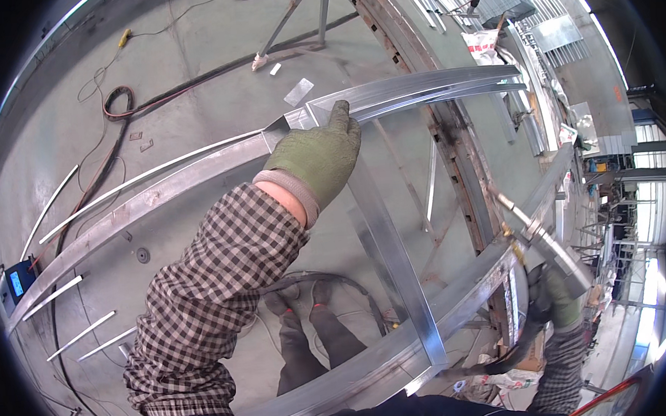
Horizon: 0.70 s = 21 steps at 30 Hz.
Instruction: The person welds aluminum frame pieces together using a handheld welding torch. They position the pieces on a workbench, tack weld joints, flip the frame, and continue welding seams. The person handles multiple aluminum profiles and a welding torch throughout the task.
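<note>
In the head view, the work was a bright metal frame [397, 257], whose crossbar ran from a joint near 12 o'clock down to another corner at 5 o'clock. The gloved left hand [313, 162] lay just off the middle toward 11 o'clock, set against the upper joint with one digit stretched along the upper bar [425, 86]. Its other fingers were hidden behind the hand, so how tightly they curled under could not be told.

The gloved right hand [564, 301], out at 4 o'clock, was closed around a long metal tool [565, 266]. The tool's narrow end pointed toward 11 o'clock, well apart from the upper joint; whether it touched the rusty beam [451, 136] behind it could not be made out.

For steadying the joint, a firm, even press seemed best, with the bars seated squarely and the stretched digit clear of any edge where parts met. The long, slender bars looked likely to shift or ring if pushed from one end alone, so bearing close to the joint made sense. The tool looked front-heavy, and a full grip with a straight wrist would have suited it. The dark hose [502, 361] near 5 o'clock deserved slack, away from the lower corner and the person's feet [321, 291] toward 6 o'clock.
</note>
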### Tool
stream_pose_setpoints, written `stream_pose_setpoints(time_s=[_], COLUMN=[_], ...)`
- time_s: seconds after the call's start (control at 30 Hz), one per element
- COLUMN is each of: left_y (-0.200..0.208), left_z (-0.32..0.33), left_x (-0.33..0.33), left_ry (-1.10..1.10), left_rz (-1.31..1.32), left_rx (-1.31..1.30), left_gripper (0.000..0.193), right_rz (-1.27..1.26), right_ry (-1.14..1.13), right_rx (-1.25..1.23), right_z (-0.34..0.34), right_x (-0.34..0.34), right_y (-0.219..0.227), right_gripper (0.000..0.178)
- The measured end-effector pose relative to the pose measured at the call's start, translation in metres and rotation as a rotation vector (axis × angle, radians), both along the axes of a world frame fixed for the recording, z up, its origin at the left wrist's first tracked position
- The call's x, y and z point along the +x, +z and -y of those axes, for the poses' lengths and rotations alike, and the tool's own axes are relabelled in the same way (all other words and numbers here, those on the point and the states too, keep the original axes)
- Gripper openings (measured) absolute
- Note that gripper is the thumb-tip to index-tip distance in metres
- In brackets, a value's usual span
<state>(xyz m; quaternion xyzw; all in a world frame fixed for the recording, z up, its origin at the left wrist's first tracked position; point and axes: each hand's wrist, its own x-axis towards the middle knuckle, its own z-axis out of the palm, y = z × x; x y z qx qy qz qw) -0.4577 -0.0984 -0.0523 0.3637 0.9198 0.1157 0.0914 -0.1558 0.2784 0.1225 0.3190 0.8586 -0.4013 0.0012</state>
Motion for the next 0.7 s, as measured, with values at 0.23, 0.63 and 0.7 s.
stream_pose_setpoints(time_s=[0.23,0.63,0.7], left_y=[-0.005,-0.011,-0.009], left_z=[0.001,-0.005,-0.004], left_x=[0.001,-0.002,-0.002], left_ry=[-0.017,0.083,0.106], left_rz=[-0.021,0.157,0.161], left_rx=[0.025,0.184,0.215], left_gripper=[0.058,0.050,0.052], right_rz=[0.206,0.100,0.201], right_ry=[0.442,0.747,0.658], right_rx=[0.135,0.098,0.037], right_z=[0.073,0.185,0.185], right_x=[-0.175,-0.284,-0.287], right_y=[0.110,0.032,0.030], right_gripper=[0.040,0.039,0.046])
